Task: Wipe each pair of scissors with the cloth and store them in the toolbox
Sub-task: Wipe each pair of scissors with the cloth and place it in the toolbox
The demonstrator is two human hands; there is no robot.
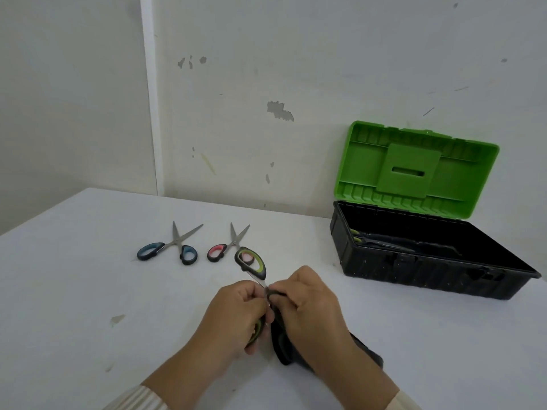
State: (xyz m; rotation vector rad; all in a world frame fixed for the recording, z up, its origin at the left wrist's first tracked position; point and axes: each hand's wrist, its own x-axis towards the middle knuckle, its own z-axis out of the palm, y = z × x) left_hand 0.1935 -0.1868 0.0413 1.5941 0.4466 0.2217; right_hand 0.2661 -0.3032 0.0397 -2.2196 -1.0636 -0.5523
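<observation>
The green-handled scissors (251,263) are being held low over the bench (88,291), splayed open: the left hand (236,315) is clamping one green-and-black loop, while the right hand (307,309) is pinching the dark cloth (284,347) against the steel near the pivot. They are looking light and rigid, with slick blades and sharp edges, so the rubbery handle is probably the safest hold, wiping along the flat. The cloth is hanging soft and limp. Beyond, red-handled scissors (219,253) and blue-handled scissors (165,248) are lying open, well apart from the toolbox (429,270), whose ribbed green lid (414,170) is standing open over a black tub already holding something green-handled.
</observation>
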